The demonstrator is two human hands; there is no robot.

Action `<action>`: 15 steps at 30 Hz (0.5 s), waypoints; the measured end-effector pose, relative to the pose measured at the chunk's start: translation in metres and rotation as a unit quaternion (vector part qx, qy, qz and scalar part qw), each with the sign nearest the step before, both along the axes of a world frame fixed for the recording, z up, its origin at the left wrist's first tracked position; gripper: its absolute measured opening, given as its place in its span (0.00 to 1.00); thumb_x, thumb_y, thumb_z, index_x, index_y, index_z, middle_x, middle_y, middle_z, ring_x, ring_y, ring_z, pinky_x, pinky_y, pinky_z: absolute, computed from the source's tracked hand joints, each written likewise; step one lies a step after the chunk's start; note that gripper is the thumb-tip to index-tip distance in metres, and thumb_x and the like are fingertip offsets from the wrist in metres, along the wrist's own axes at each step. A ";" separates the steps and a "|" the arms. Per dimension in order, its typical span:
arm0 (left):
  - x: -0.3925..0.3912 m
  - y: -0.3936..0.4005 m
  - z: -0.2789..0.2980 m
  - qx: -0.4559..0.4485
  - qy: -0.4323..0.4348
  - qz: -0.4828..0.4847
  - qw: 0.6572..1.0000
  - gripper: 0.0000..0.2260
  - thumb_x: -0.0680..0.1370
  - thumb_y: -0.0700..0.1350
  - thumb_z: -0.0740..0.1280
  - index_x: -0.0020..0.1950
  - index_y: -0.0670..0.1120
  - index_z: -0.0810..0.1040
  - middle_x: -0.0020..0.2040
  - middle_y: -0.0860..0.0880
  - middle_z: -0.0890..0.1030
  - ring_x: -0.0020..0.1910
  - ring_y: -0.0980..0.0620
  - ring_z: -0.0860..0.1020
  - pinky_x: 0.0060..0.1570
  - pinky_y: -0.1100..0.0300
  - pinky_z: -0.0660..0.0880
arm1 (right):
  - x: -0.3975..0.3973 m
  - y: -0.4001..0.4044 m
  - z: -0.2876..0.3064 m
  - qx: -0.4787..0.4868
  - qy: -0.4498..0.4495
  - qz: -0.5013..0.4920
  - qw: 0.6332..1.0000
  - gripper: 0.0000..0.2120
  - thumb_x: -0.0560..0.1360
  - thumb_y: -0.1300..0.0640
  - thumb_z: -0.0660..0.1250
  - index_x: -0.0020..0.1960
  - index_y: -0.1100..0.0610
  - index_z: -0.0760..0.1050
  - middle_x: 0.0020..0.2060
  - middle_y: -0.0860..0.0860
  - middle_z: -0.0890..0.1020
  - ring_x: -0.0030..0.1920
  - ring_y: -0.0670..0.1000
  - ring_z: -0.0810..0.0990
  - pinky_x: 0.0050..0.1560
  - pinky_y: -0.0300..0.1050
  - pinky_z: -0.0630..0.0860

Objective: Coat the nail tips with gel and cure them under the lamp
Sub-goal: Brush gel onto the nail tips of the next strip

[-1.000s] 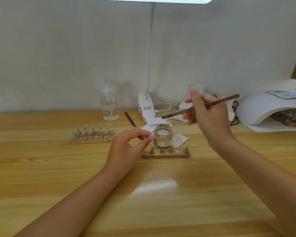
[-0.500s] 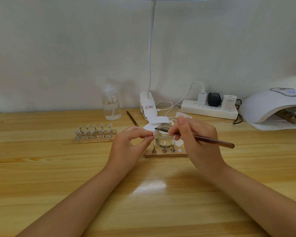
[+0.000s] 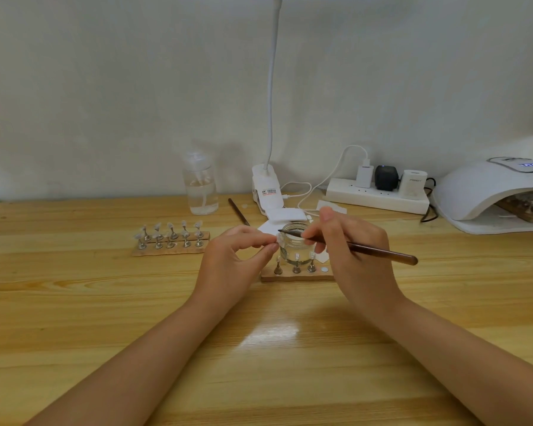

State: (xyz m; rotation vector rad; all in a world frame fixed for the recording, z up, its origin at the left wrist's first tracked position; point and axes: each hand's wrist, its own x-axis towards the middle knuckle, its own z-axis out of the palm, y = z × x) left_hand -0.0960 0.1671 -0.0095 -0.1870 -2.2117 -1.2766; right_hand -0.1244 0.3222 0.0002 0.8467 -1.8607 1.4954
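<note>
**Brush tip at held nail tip, over gel jar**

Left hand (image 3: 237,259) pinches a clear nail tip (image 3: 280,240) between thumb and fingertips. Right hand (image 3: 356,256) grips a brown brush (image 3: 379,251); bristle end sits at the nail tip, in front of the glass jar (image 3: 294,245). Wooden stand (image 3: 296,275) just before the jar carries three tips. Second stand (image 3: 171,241) to the left, full. Far right: curing lamp (image 3: 493,195), a stand inside

Two bare arms reaching in from the bottom, no sleeves showing, left hand (image 3: 234,256) and right hand (image 3: 351,250) both bare, no rings, no watch, no gloves, short plain nails with no polish
</note>
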 end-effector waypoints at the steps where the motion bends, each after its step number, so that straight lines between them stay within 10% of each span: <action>1: 0.000 0.000 0.000 0.000 0.000 0.000 1.000 0.08 0.70 0.39 0.72 0.43 0.51 0.82 0.40 0.54 0.80 0.43 0.59 0.77 0.45 0.76 0.68 | 0.000 0.000 -0.001 0.006 -0.002 -0.001 1.000 0.17 0.77 0.52 0.57 0.35 0.54 0.79 0.29 0.39 0.77 0.33 0.37 0.78 0.38 0.26 0.70; 15: 0.000 0.000 0.001 -0.008 0.000 0.000 1.000 0.07 0.70 0.39 0.72 0.42 0.50 0.82 0.39 0.55 0.80 0.41 0.59 0.77 0.45 0.78 0.66 | 0.006 0.000 0.003 -0.066 -0.109 0.045 0.991 0.20 0.77 0.48 0.58 0.31 0.54 0.78 0.25 0.51 0.79 0.28 0.42 0.77 0.31 0.34 0.73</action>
